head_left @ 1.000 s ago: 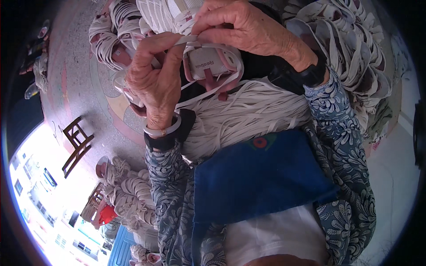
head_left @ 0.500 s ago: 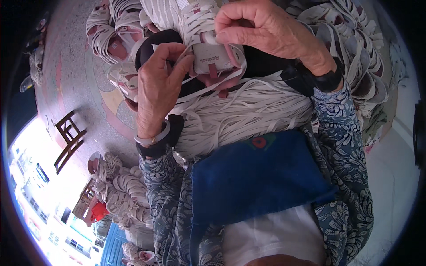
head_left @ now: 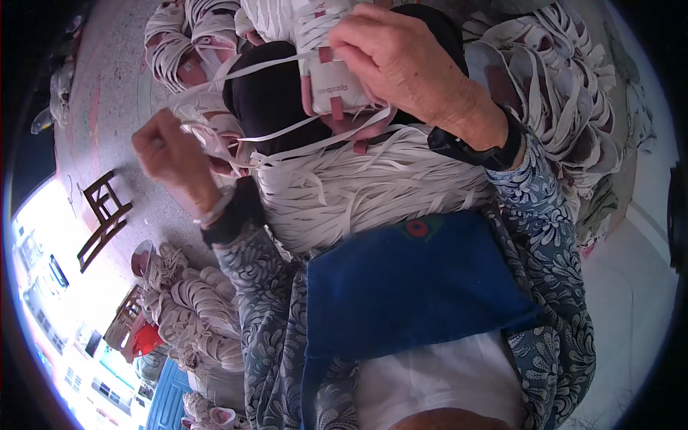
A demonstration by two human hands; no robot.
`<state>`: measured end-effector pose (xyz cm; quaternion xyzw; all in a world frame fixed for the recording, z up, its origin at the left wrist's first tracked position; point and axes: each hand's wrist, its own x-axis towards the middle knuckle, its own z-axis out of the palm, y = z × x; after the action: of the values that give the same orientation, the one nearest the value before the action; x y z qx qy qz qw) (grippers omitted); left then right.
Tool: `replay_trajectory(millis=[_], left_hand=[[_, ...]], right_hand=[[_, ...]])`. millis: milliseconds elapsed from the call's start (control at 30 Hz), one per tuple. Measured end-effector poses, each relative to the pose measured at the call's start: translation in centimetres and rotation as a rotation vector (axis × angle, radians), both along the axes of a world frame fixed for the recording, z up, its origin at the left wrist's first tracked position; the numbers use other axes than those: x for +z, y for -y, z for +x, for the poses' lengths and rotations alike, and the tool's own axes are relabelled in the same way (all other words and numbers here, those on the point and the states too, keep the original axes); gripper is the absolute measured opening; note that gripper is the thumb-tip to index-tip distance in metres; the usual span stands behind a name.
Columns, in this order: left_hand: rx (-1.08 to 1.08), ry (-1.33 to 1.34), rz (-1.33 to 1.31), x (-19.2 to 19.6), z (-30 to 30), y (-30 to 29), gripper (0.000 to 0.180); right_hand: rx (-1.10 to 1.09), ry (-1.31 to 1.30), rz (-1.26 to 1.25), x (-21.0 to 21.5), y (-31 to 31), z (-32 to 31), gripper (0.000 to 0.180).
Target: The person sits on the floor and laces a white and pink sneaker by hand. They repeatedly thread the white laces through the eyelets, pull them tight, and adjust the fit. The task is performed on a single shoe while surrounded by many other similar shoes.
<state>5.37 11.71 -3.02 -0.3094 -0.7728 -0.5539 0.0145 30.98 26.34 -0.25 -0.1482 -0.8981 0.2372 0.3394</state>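
Note:
A white and pink sneaker (head_left: 337,89) rests between two black rounded shapes, likely my knees, at the top middle. Its tongue faces me. My left hand (head_left: 175,161) is closed out to the left, on a flat white shoelace (head_left: 265,66) drawn taut from the sneaker's upper part. My right hand (head_left: 412,68) has its fingers curled closed against the sneaker's lacing area, hiding its right side. The exact grip of those fingertips is hidden. A second lace strand hangs loosely below the tongue. A thick bundle of white laces (head_left: 373,186) lies across my lap.
Rows of white sneakers stand at the upper left (head_left: 172,54) and right (head_left: 552,93), with more stacked sneakers (head_left: 201,301) lower left. A brown wooden stool (head_left: 104,211) is on the floor at left. A blue cloth (head_left: 416,287) covers my lap.
My left hand has moved left and slightly down, away from the sneaker, pulling the shoelace out long. My right hand has shifted slightly left and stays at the lacing area.

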Motion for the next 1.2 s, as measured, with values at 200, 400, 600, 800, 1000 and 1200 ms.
replay_trajectory(millis=[200,400,600,800,1000,1200], left_hand=[[-0.155,0.162,-0.139,-0.2,1.8,0.8,0.018],[-0.225,0.287,-0.273,-0.5,0.8,1.4,0.018],[-0.389,0.293,-0.500,-1.5,1.0,2.8,0.016],[-0.344,0.528,-0.482,-1.2,0.7,4.5,0.025],[-0.432,1.083,0.173,-5.4,-3.8,7.9,0.027],[-0.298,1.375,0.647,-9.0,-7.6,12.6,0.026]], right_hand=[[-0.313,0.266,-0.129,0.9,3.1,2.7,0.034],[-0.190,0.153,0.057,-0.6,0.1,2.8,0.029],[-0.172,0.176,-0.119,-0.4,-0.6,4.2,0.025],[-0.177,0.361,-0.494,2.1,0.6,4.4,0.020],[-0.067,0.497,-0.411,3.2,-0.9,5.6,0.014],[-0.272,0.654,0.205,3.1,-4.1,8.5,0.011]])
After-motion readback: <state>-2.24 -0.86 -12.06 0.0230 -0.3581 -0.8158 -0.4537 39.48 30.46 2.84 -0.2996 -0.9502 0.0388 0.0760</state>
